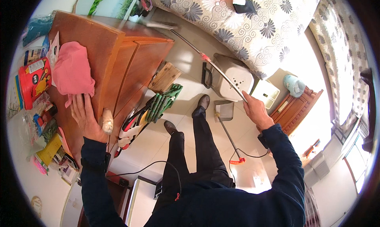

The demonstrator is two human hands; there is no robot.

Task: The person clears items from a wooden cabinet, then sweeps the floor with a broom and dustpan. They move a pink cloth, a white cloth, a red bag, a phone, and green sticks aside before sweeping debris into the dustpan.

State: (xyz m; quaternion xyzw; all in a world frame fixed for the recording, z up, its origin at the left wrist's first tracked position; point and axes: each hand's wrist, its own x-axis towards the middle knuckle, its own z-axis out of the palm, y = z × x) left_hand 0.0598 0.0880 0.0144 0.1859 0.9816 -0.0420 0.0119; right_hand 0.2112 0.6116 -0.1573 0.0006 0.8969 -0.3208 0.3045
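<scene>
In my right hand (257, 111) is the upper end of a metal pole (224, 76) with a red collar. The pole slants away to a pale, blurred flat head (161, 25) on the floor beside the cabinet; it looks like a mop. My left hand (84, 115) lies flat on the top of a brown wooden cabinet (89, 31), fingers extended and gripping nothing. Its fingertips meet the lower edge of a crumpled pink cloth (72, 69). By the thumb shows a pale wrapped shape (107, 121), perhaps a bandage on the thumb.
A long-handled dustpan (228, 108) lies near my right shoe (203, 101). Beyond it stand an upturned plastic stool (237, 78) and a bed with patterned cover (225, 34). Green-handled things (163, 103) crowd the cabinet front. A red tub (35, 81) and packets line the cabinet top.
</scene>
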